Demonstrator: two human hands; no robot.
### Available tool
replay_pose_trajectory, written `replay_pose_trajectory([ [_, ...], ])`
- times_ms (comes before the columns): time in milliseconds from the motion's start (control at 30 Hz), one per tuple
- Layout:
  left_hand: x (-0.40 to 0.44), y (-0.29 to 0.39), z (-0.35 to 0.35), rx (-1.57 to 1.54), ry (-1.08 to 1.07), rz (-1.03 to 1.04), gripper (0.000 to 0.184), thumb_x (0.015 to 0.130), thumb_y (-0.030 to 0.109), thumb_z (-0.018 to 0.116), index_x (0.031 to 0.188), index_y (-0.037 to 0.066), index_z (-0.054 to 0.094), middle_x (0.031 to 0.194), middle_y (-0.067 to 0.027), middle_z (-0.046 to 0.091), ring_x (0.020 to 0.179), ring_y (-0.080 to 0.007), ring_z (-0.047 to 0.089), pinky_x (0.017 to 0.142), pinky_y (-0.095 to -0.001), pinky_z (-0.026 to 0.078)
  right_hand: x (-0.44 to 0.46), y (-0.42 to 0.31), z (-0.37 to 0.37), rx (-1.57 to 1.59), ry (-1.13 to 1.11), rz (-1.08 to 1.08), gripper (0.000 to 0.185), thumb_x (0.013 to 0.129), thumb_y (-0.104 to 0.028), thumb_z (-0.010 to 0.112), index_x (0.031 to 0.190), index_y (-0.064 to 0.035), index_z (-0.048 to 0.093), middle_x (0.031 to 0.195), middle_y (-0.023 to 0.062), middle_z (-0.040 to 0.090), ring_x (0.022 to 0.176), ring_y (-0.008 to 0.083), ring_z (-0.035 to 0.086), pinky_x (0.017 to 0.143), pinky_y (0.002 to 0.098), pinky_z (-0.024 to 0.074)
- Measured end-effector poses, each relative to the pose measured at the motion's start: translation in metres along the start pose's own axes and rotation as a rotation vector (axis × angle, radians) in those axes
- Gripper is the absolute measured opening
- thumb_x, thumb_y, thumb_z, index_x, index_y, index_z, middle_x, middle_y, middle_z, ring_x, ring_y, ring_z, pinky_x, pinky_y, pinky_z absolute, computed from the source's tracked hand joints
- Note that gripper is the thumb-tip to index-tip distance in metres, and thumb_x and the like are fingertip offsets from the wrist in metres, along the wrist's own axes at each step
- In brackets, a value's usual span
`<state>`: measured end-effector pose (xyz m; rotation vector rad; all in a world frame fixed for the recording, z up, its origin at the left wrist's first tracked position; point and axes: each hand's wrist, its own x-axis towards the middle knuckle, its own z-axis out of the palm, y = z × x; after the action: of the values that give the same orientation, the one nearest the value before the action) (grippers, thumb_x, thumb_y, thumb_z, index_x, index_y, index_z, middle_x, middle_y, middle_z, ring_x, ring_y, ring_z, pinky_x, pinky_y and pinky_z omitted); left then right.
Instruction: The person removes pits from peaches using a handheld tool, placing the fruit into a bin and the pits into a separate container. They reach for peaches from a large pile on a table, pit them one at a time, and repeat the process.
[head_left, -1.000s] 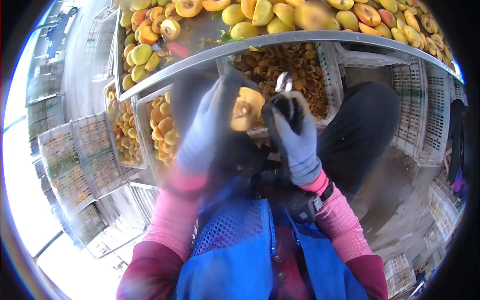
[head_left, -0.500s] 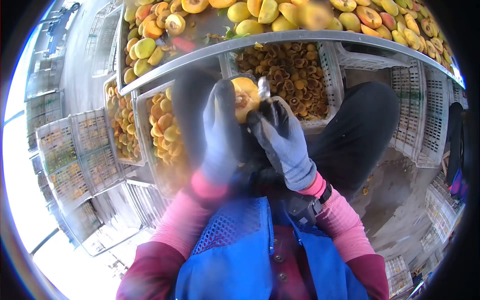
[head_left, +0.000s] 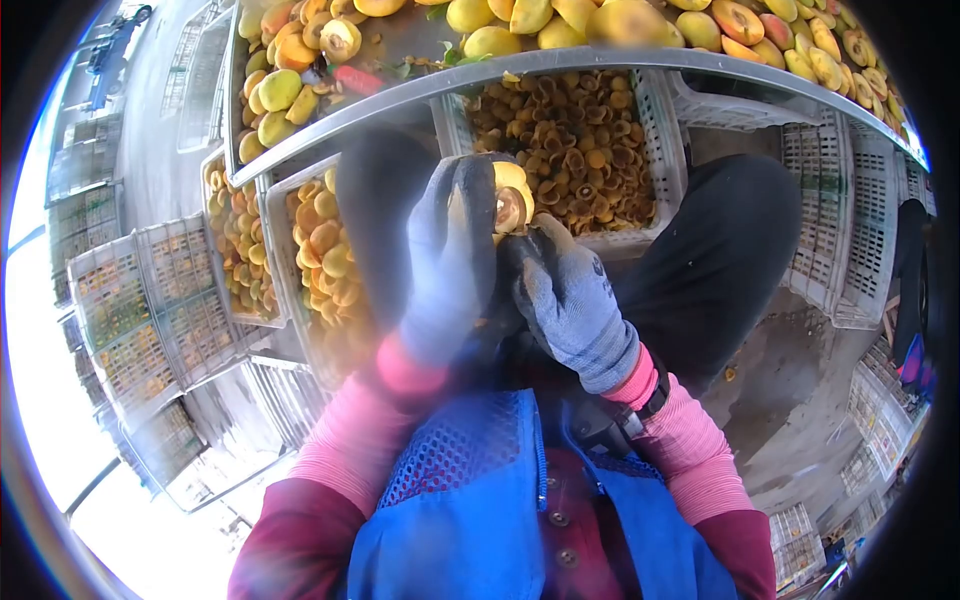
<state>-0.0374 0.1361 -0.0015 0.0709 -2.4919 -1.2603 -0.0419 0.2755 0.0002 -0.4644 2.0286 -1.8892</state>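
Observation:
My left hand [head_left: 448, 245], in a grey and black glove, is closed round a yellow peach half [head_left: 516, 185]. The cut face shows a brown, rounded hollow at the stone. Against the lower edge of the peach half rest the gloved fingers of my right hand [head_left: 580, 305], which is curled closed. The small metal tool in this hand is hidden now behind the fingers and the fruit. Just beyond both hands, a white crate [head_left: 662, 150] holds many brown, cup-shaped peach scraps [head_left: 575, 150].
A metal-rimmed table [head_left: 400, 88] with whole and halved peaches [head_left: 490, 42] spans the far side. Crates of peach halves [head_left: 325, 245] stand to the left. Stacked crates [head_left: 815, 210] stand at the right, beside my knee [head_left: 740, 220]. More crates [head_left: 150, 310] lie at far left.
The peach half has turned and shifted slightly right. My right hand has moved a little down and right; its metal tool, visible before above the fingers, is out of sight.

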Motion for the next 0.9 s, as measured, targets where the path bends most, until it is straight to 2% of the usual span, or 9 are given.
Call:
replay_pose_trajectory([
  [100,0.002,-0.002,-0.002,-0.025,-0.066,0.037,0.019,0.085,0.0,0.05,0.103,-0.005,0.052,0.086,-0.0178,0.058,0.069,-0.0286,0.06,0.058,-0.0333,0.05,-0.004,0.008,0.004,0.209,-0.069,0.131,0.027,0.09,-0.018,0.052,0.109,0.0008,0.051,0.083,0.0207,0.06,0.074,0.0361,0.059,0.062,0.0398,0.0452],
  [233,0.011,-0.005,-0.002,0.141,0.033,0.352,0.019,0.084,0.0,0.051,0.102,-0.005,0.054,0.082,-0.0158,0.057,0.067,-0.0264,0.059,0.057,-0.033,0.048,-0.007,-0.007,0.003,0.596,-0.066,0.379,0.024,0.093,-0.021,0.049,0.105,-0.0001,0.053,0.081,0.0101,0.059,0.071,0.0204,0.057,0.062,0.0301,0.0443],
  [367,0.02,0.018,-0.009,-0.164,-0.108,0.062,0.014,0.088,0.001,0.047,0.091,-0.007,0.058,0.084,-0.0156,0.059,0.069,-0.0216,0.061,0.06,-0.0289,0.048,-0.003,-0.011,-0.006,0.895,-0.23,0.632,0.029,0.095,-0.033,0.048,0.092,-0.0042,0.053,0.068,0.0001,0.049,0.055,0.0081,0.045,0.05,0.0217,0.0373],
  [467,0.011,-0.005,-0.014,0.119,-0.147,0.419,0.028,0.083,-0.006,0.057,0.11,-0.006,0.054,0.11,-0.0186,0.053,0.094,-0.0278,0.057,0.079,-0.0323,0.049,0.001,-0.011,-0.017,1.133,-0.449,0.872,0.04,0.094,-0.047,0.047,0.083,-0.0078,0.051,0.058,-0.002,0.043,0.042,0.0065,0.036,0.039,0.0209,0.0296],
  [500,0.01,-0.009,-0.015,0.176,-0.152,0.473,0.037,0.081,-0.008,0.06,0.117,-0.005,0.053,0.119,-0.0195,0.051,0.103,-0.0298,0.056,0.085,-0.0335,0.049,0.0,-0.012,-0.011,1.154,-0.408,0.892,0.048,0.091,-0.057,0.044,0.08,-0.0099,0.049,0.052,-0.0037,0.038,0.035,0.0068,0.028,0.033,0.0219,0.0219],
  [600,0.011,-0.008,-0.012,0.124,-0.133,0.398,0.026,0.081,0.0,0.059,0.107,-0.005,0.056,0.103,-0.0186,0.058,0.089,-0.0313,0.06,0.076,-0.0348,0.049,-0.002,-0.008,-0.011,1.075,-0.414,0.913,0.047,0.09,-0.057,0.044,0.079,-0.0115,0.048,0.051,-0.0036,0.036,0.035,0.007,0.03,0.033,0.0221,0.0229],
  [667,0.015,-0.006,-0.012,-0.018,-0.145,0.188,0.017,0.077,0.005,0.062,0.092,-0.002,0.06,0.085,-0.0164,0.061,0.07,-0.0326,0.061,0.06,-0.0339,0.05,-0.004,-0.006,-0.006,1.065,-0.373,0.957,0.047,0.091,-0.058,0.042,0.079,-0.0131,0.048,0.051,-0.0032,0.036,0.035,0.0074,0.03,0.031,0.0224,0.0223],
  [700,0.012,-0.007,-0.013,-0.013,-0.124,0.052,0.016,0.078,0.011,0.061,0.091,0.002,0.062,0.083,-0.015,0.063,0.071,-0.0326,0.062,0.062,-0.0338,0.05,-0.005,-0.003,-0.004,1.105,-0.386,0.983,0.047,0.091,-0.058,0.041,0.078,-0.0134,0.048,0.05,-0.0031,0.036,0.034,0.0076,0.03,0.031,0.0225,0.0223],
  [900,0.01,-0.013,-0.015,0.043,-0.169,0.047,0.015,0.079,0.014,0.061,0.089,0.003,0.063,0.081,-0.0158,0.063,0.072,-0.0348,0.063,0.063,-0.0362,0.051,-0.007,0.014,-0.001,1.481,-0.573,1.039,0.048,0.091,-0.059,0.039,0.077,-0.0139,0.049,0.05,-0.0042,0.032,0.034,0.0072,0.027,0.03,0.0223,0.0197],
])
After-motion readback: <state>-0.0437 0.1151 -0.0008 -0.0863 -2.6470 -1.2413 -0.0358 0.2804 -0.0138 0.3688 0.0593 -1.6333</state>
